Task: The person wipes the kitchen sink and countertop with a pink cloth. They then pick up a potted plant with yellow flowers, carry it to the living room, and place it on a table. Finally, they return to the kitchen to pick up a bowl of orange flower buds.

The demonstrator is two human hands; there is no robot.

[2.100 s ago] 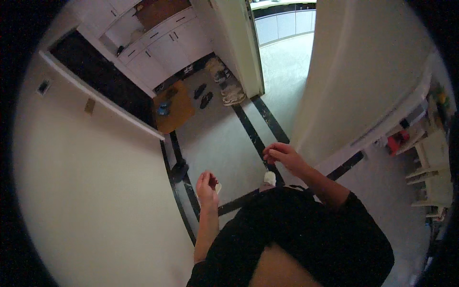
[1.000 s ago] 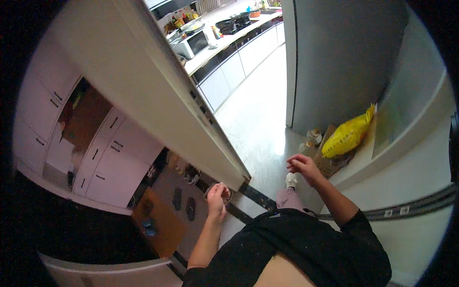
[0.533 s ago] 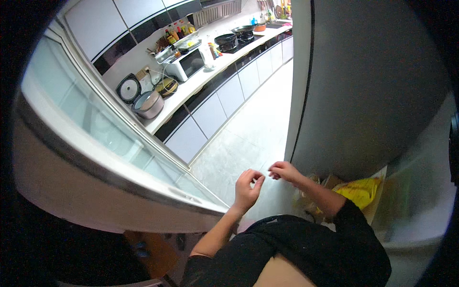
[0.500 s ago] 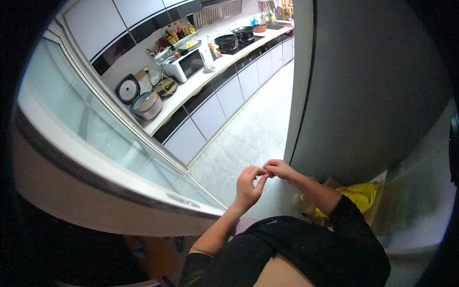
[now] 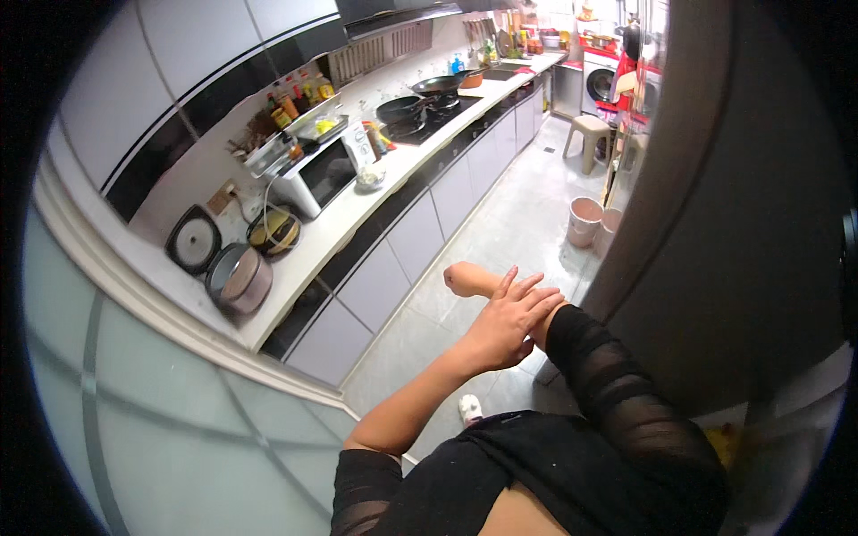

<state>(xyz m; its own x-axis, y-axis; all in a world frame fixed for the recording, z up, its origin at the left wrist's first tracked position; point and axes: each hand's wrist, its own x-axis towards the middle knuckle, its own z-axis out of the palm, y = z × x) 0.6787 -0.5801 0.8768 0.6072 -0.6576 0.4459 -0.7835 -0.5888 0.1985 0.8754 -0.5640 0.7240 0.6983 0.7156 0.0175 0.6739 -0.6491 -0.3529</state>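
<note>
My left hand (image 5: 509, 329) lies across my right forearm just at the edge of the black sleeve (image 5: 581, 357). Its fingers are stretched out and spread, and no object shows in it. Beyond it, my right hand (image 5: 466, 279) is bent down at the wrist and curled like a fist. Its fingertips are turned out of sight, so what it holds, if anything, cannot be seen. Both hands are in front of my body, above the tiled kitchen floor (image 5: 429, 339).
A long counter (image 5: 313, 241) on the left carries an open rice cooker (image 5: 239, 279), a microwave (image 5: 317, 179) and pans (image 5: 402, 109) on a stove. A glass door (image 5: 179, 402) stands left, a dark tall panel (image 5: 742, 223) right. Ahead are a stool (image 5: 588, 134) and a pink bucket (image 5: 584, 221).
The view has moved forward through the doorway, showing more of the kitchen. My hands, earlier together at the fingertips, now cross, the left lying on the right forearm.
</note>
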